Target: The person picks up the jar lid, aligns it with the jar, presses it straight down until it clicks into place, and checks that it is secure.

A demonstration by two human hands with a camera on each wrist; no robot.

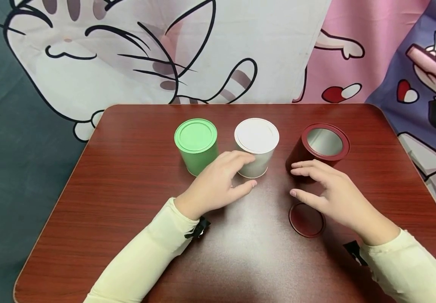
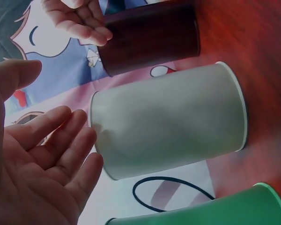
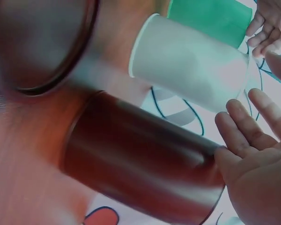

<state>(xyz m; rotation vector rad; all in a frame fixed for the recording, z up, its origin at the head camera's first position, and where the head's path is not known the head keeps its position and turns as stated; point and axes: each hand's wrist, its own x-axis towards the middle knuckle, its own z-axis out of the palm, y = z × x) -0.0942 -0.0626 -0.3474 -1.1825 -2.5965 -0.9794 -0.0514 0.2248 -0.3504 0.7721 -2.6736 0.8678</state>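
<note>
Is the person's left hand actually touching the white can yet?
Apart. The left wrist view shows the left hand open beside the white can, with a thin strip of background visible between the fingertips and the can's side.

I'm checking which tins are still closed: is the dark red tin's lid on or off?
Off. The dark red tin stands upright with its bare metal inside showing, and its lid lies flat on the table.
</note>
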